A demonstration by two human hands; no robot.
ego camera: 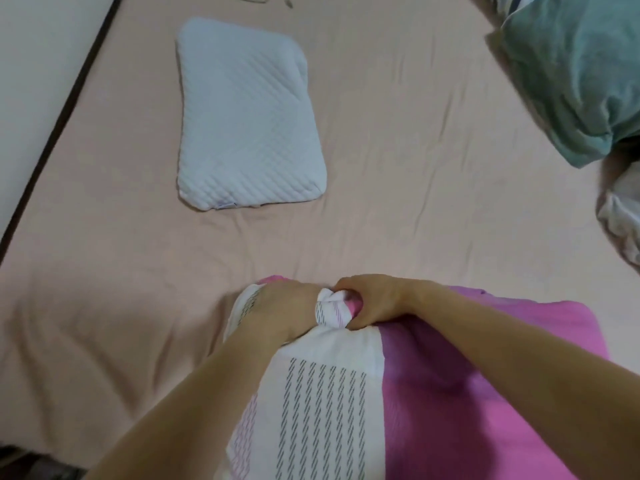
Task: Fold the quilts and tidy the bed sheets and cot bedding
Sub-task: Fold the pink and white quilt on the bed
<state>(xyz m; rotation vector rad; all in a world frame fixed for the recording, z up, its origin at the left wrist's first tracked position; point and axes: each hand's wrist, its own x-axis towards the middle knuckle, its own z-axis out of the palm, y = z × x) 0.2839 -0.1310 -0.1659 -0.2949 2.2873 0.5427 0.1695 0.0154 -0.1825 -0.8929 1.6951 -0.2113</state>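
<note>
- The quilt (450,393), pink on one side and white with rows of dark dashes on the other, lies bunched at the near edge of the bed, under both forearms.
- The right hand (372,303) has its fingers curled tight round a twisted knot of the quilt's white cloth, a bit of pink showing inside the grip.
- The left hand (284,306) lies just beside the right one, on the white part of the quilt; its fingers bend down over the cloth's far edge, but whether they truly grip it cannot be told.
- The two hands almost touch, with the bunched knot between them.
- The pink bed sheet (415,150) spreads out beyond the hands, creased in long soft lines.
- A pale blue quilted pillow (246,123) lies flat on the sheet, well beyond the left hand and a little to its left.
- A green pillow (581,74) sits far off beyond the right hand, at the bed's far right corner.
- Crumpled white bedding (623,223) shows at the right edge, nearer than the green pillow.
</note>
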